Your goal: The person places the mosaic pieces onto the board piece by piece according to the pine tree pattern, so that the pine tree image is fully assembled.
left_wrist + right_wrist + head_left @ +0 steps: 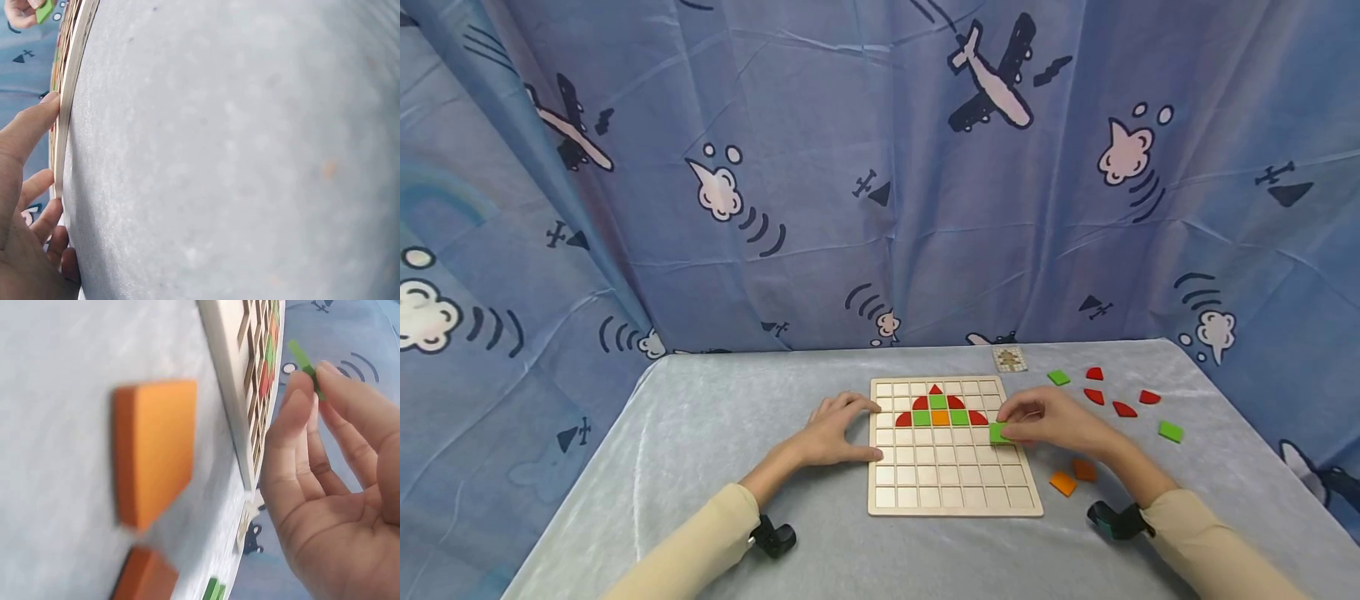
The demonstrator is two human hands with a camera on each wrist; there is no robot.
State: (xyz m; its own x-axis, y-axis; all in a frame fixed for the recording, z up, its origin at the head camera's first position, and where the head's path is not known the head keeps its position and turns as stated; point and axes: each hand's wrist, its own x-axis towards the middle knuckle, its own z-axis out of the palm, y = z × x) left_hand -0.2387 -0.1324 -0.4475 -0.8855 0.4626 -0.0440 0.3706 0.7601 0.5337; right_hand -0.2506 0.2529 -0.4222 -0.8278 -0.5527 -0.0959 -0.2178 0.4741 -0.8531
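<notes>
A wooden grid board lies on the cloth-covered table, with red, green and orange tiles set in its upper cells in a stepped shape. My right hand pinches a green square tile between thumb and fingertips over the board's right edge; the same green tile shows on edge in the right wrist view. At the board's left edge my left hand rests with thumb and fingers spread, fingertips touching the rim. In the left wrist view, the left thumb lies against the board's side.
Right of the board lie two orange tiles, several red curved pieces and loose green squares. A small patterned card sits behind the board. A blue printed curtain hangs behind the table.
</notes>
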